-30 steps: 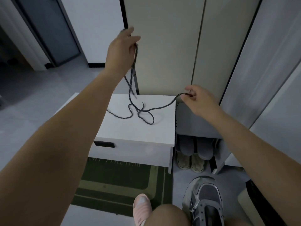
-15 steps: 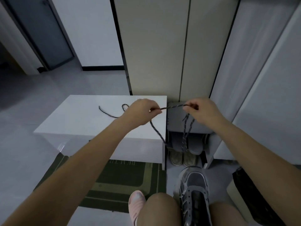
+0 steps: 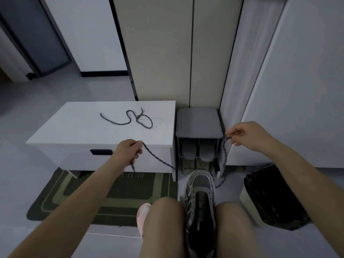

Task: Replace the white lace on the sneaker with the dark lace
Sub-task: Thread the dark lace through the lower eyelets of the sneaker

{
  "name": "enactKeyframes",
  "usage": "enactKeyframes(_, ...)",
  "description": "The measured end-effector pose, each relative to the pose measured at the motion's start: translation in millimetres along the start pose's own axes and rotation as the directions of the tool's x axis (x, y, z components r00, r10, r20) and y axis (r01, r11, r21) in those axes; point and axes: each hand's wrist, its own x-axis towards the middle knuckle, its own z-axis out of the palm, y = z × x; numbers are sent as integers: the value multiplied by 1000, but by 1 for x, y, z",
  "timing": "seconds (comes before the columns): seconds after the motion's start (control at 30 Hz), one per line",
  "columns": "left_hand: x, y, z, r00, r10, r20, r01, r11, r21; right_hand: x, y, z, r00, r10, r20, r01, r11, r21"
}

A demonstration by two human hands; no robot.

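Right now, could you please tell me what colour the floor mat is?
The mat is dark green with olive bands; head view.

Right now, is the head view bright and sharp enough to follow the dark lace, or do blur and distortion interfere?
Head view: dim, bluish, even light, no glare; the wide-angle lens bows the cabinet doors; the dark lace reads clearly against the white bench, smears near the right hand, fades beside the sneaker.

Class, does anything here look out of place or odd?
A spare dark lace lies tangled on the white bench. The sneaker looks unlaced; the held lace, between left hand and right hand, seems only looped around its toe.
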Motion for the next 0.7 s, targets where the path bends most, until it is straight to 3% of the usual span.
enactKeyframes(0.07,-18,11,19,982,-130,138,180,872,-455,-9,-6,1,999,-31,-22,32,998,57)
enactKeyframes(0.13,-33,21,45,967,-94,235,216,789,-575,-17,-15,4,998,-60,-32,63,991,117)
enactKeyframes(0.2,-47,31,76,971,31,237,86,880,-467,-26,-28,10,997,-72,1,70,972,224)
enactKeyframes(0.27,-57,39,106,965,170,200,-117,961,-250,-35,-40,16,996,-75,48,56,946,320)
enactKeyframes(0.37,-59,49,136,907,351,231,-358,934,-12,-41,-45,24,994,-83,67,54,935,351)
enactKeyframes(0.5,-51,61,140,901,376,216,-386,922,4,-46,-26,25,997,-62,37,52,975,216)
enactKeyframes(0.6,-41,60,136,906,362,221,-387,919,79,-53,-5,30,991,-66,115,66,998,3)
enactKeyframes(0.7,-37,44,135,898,322,299,-386,903,187,-58,18,46,979,-21,203,29,999,-40)
